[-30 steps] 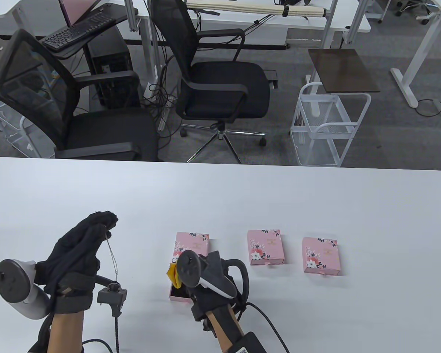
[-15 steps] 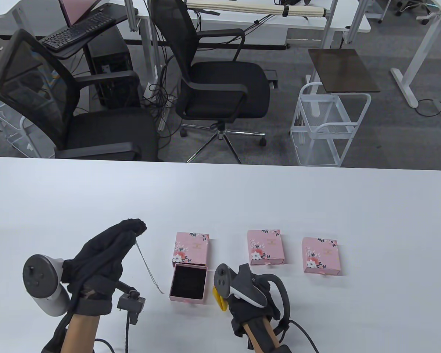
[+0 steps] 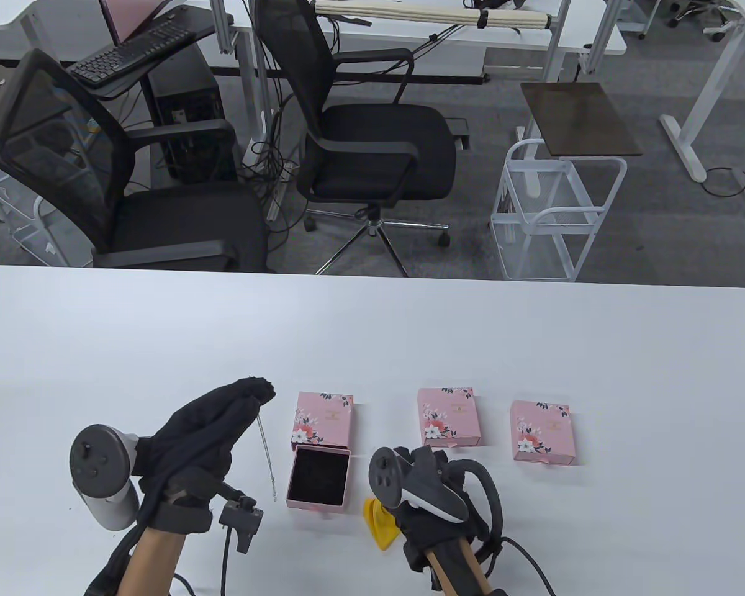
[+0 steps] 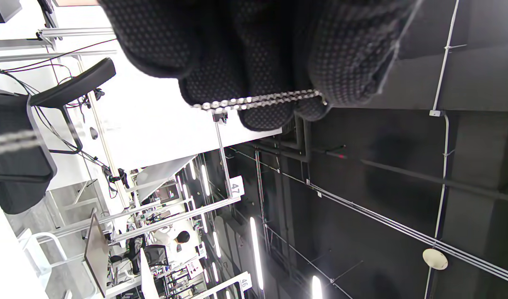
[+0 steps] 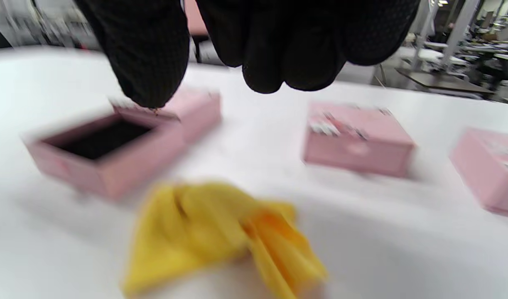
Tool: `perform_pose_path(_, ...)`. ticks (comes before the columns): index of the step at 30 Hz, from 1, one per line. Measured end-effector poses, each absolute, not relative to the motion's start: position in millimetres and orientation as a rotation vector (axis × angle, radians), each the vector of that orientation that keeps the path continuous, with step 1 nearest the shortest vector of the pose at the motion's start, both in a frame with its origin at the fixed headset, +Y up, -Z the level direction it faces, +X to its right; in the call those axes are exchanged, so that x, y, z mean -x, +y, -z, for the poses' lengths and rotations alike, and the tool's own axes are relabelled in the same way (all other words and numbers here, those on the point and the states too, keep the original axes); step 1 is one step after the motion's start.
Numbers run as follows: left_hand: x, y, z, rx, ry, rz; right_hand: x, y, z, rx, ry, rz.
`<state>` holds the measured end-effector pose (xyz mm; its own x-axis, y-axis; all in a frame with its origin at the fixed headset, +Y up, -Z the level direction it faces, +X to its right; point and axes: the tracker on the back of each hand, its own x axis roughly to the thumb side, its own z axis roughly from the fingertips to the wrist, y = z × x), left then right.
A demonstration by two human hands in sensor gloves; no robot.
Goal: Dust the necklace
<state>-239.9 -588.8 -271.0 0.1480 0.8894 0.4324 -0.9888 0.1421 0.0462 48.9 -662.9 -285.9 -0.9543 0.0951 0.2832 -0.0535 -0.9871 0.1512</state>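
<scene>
My left hand (image 3: pixel 257 392) pinches a thin silver necklace (image 3: pixel 267 453) at its top end. The chain hangs down to the table just left of an open pink box (image 3: pixel 318 479) with a black lining. In the left wrist view the chain (image 4: pixel 258 99) runs across my gloved fingertips (image 4: pixel 332 74). The box's floral sleeve (image 3: pixel 324 419) lies just behind the box. A yellow cloth (image 3: pixel 382 524) lies crumpled on the table right of the box. My right hand (image 3: pixel 417 458) hovers over the cloth (image 5: pixel 220 236); its fingers (image 5: pixel 287 54) hang above it and hold nothing.
Two closed pink floral boxes (image 3: pixel 448 417) (image 3: pixel 541 431) lie to the right on the white table (image 3: pixel 534 347). Cables trail from both wrists toward the near edge. Office chairs and a white wire cart stand beyond the far edge.
My left hand has moved right with the hanging necklace, close to the open box. My right hand has drawn away from the box to the right; the yellow cloth now lies on the table.
</scene>
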Motion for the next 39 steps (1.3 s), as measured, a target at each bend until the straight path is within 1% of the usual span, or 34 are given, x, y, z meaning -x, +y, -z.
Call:
perform_pose_path(2, 237.5, -591.5, 272.6, -0.344, -0.333, -1.394, -39.2, -648.2, 280.7, -0.542, 0.122, -2.799)
perform_pose_path(4, 235.3, -593.5, 273.9, -0.332, -0.334, -1.396, -30.1, -644.6, 278.3, -0.588, 0.085, -2.64)
perform_pose_path(6, 231.9, -595.8, 275.3, -0.313, -0.344, -1.401, -15.2, -646.8, 277.6, -0.626, 0.093, -2.48)
perform_pose_path(9, 227.8, -598.6, 277.1, -0.284, -0.363, -1.409, 7.6, -655.2, 282.5, -0.652, 0.123, -2.425)
perform_pose_path(10, 227.3, -599.0, 277.0, -0.285, -0.362, -1.404, 14.2, -658.1, 285.2, -0.657, 0.108, -2.426)
perform_pose_path(12, 227.8, -598.8, 276.3, -0.34, -0.33, -1.325, 24.1, -663.3, 290.4, -0.644, 0.079, -2.411)
perform_pose_path(15, 231.2, -600.5, 277.9, -0.36, -0.308, -1.283, 26.8, -667.5, 295.1, -0.592, -0.001, -2.383)
perform_pose_path(21, 246.1, -609.8, 287.4, -0.395, -0.205, -1.24, 10.7, -668.1, 298.8, -0.484, -0.146, -2.464)
perform_pose_path(27, 245.7, -638.2, 295.8, -0.33, -0.124, -1.074, 4.8, -667.8, 307.6, -0.425, -0.232, -2.521)
perform_pose_path(31, 238.0, -665.9, 301.2, -0.231, -0.095, -0.946, 5.7, -668.8, 309.2, -0.411, -0.254, -2.527)
perform_pose_path(33, 233.1, -680.4, 303.1, -0.17, -0.09, -0.888, 8.5, -670.8, 309.0, -0.415, -0.246, -2.544)
perform_pose_path(36, 226.4, -699.4, 304.7, -0.12, -0.088, -0.804, 12.4, -675.1, 309.8, -0.424, -0.224, -2.569)
perform_pose_path(39, 220.3, -714.3, 305.7, -0.078, -0.096, -0.732, 16.0, -682.3, 312.1, -0.417, -0.143, -2.618)
